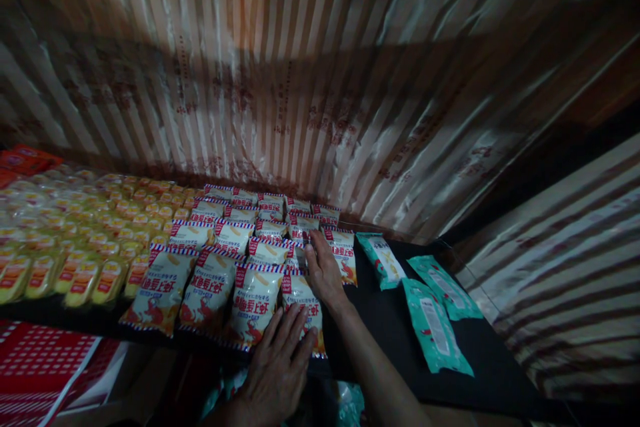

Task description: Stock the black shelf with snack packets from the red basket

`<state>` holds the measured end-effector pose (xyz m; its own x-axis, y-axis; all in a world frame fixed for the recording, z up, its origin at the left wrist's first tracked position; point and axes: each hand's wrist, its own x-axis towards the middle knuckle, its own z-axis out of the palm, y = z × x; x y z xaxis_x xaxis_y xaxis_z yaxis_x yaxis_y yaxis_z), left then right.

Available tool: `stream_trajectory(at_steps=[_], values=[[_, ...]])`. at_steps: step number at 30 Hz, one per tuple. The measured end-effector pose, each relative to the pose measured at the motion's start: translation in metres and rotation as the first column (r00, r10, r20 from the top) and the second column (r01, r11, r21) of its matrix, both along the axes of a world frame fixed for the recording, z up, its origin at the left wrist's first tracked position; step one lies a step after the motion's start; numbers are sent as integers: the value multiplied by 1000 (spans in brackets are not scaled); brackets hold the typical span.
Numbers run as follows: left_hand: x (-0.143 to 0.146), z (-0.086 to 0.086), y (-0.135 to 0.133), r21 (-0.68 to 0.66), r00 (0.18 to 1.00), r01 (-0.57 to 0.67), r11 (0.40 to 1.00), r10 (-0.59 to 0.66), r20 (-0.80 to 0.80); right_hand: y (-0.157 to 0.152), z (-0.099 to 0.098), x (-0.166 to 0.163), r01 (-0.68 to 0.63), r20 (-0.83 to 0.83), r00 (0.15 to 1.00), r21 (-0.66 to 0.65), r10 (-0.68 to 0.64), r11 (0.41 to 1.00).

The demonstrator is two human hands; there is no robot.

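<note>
One snack bag [300, 293] lies partly under the left hand [280, 363].

Rows of snack bags [255, 303] sit in the middle of the table [373, 340], wrapped cakes [83, 280] to their left, packets [30, 160] at the far left back. Three pouches [434, 323] lie to the right. Behind hangs a sheet [300, 100]; a basket [40, 353] stands front left, below the table's edge.
</note>
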<state>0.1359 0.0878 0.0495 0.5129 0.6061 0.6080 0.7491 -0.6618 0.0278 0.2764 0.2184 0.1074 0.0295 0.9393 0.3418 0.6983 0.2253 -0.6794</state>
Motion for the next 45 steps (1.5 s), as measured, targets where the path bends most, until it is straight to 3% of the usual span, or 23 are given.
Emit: stream_trajectory(at_steps=[5, 10, 19, 22, 25, 27, 30, 33, 35, 45], values=[[0, 2, 0, -1, 1000, -7, 1000, 7, -19, 16, 7, 0, -5, 67, 998, 29, 3, 1000], [0, 3, 0, -2, 999, -14, 1000, 14, -34, 31, 2, -1, -48, 131, 990, -3, 48, 999], [0, 3, 1, 11, 999, -29, 1000, 29, -16, 29, 3, -3, -78, 125, 990, 47, 72, 996], [0, 4, 1, 12, 1000, -23, 1000, 23, -17, 24, 7, 9, 4, 84, 996, 146, -17, 989], [-1, 4, 1, 17, 1000, -13, 1000, 13, -19, 20, 5, 37, 195, 36, 978, 215, -207, 957], [-1, 3, 1, 20, 1000, -8, 1000, 8, -13, 19, -1, 57, 295, 11, 953, 185, -302, 938], [-1, 3, 1, 19, 1000, -7, 1000, 7, -13, 18, -10, 78, 358, -23, 934, 41, -357, 933], [-1, 4, 2, 26, 1000, -5, 1000, 5, -28, 17, -16, 82, 384, -30, 919, -163, -394, 909], [-1, 3, 2, 35, 999, -1, 999, 3, -38, 18, -18, 79, 396, -32, 910, -230, -413, 889], [1, -3, 5, 64, 1000, -5, 998, 5, -4, 25, -27, 71, 367, -197, 900, -141, -390, 919]])
